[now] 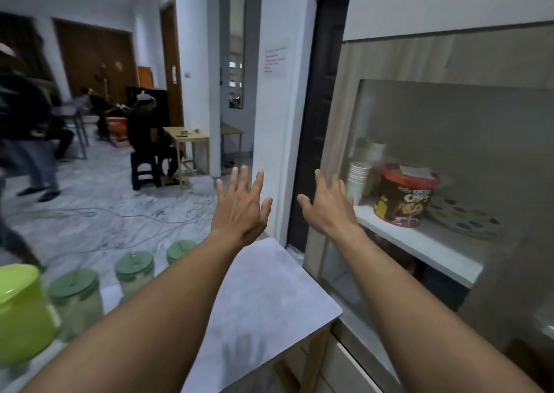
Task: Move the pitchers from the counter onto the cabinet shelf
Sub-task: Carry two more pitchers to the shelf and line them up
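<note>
Bare and empty, my left hand (pixel 241 205) and right hand (pixel 326 205) were both stretched forward with fingers spread wide, gripping nothing. Below them lay the grey counter (pixel 269 296). At its left edge stood one lime-green pitcher (pixel 21 311) beside three green-lidded jars (pixel 75 296). To the right, the white cabinet shelf (pixel 419 242) carried one red-lidded tub (pixel 404 194) and one stack of paper cups (pixel 358 179).

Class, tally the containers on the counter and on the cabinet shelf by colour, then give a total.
Lime green container: 1
Clear jars with dark green lids: 3
Red-lidded brown tub: 1
White paper cup stack: 1
Total: 6
</note>
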Available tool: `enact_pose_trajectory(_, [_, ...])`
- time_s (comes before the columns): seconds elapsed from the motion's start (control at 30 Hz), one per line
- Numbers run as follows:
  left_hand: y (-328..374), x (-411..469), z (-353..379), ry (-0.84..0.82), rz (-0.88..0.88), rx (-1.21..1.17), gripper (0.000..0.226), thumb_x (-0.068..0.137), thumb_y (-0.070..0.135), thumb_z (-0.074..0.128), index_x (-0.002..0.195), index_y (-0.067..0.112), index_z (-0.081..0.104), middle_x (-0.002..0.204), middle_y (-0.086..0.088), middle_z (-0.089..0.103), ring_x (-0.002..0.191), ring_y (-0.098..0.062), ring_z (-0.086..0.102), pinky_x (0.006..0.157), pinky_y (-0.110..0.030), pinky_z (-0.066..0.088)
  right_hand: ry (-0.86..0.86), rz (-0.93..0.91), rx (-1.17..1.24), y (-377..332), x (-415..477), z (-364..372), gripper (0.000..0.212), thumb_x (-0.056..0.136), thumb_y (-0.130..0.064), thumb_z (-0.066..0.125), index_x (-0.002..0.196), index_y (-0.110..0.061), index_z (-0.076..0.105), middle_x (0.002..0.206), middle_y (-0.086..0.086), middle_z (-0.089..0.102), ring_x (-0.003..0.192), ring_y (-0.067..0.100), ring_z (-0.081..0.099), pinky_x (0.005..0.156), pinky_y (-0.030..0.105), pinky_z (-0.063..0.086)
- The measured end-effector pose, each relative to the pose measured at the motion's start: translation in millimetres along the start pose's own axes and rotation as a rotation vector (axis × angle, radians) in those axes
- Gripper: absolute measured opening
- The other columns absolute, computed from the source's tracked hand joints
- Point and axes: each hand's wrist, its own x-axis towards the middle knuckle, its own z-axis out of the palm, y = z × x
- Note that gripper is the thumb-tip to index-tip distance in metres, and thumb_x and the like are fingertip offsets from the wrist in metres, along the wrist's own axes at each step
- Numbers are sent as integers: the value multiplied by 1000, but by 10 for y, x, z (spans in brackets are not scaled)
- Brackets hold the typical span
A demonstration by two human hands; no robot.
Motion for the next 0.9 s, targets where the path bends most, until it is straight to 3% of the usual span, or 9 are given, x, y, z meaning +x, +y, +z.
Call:
enact_pose_trajectory(0.4, [-1084,-250,720,-74,-432,30,65,100,49,28,156,23,9,164,-9,3,151,-29,-3,120,-54,4,-252,-238,191,-608,618,1565,66,98,-45,49,154,-18,26,152,15,37,143,36,30,113,55,32])
enact_pose_trajectory(0.57, [-1520,-473,1047,-73,-630,-2,64,100,48,32,156,23,12,164,-8,6,151,-28,0,120,-52,6,-398,-297,240,-888,664,2224,67,99,-44,49,155,-17,25,155,16,33,144,36,29,113,54,33])
enact_pose_trajectory(0.9, [-2235,-828,1667,-18,-896,-5,62,98,41,42,151,12,28,157,-15,29,145,-31,24,117,-46,23,-603,-351,314,-1279,553,3336,59,95,-39,54,147,-16,36,143,11,46,130,34,47,101,48,46])
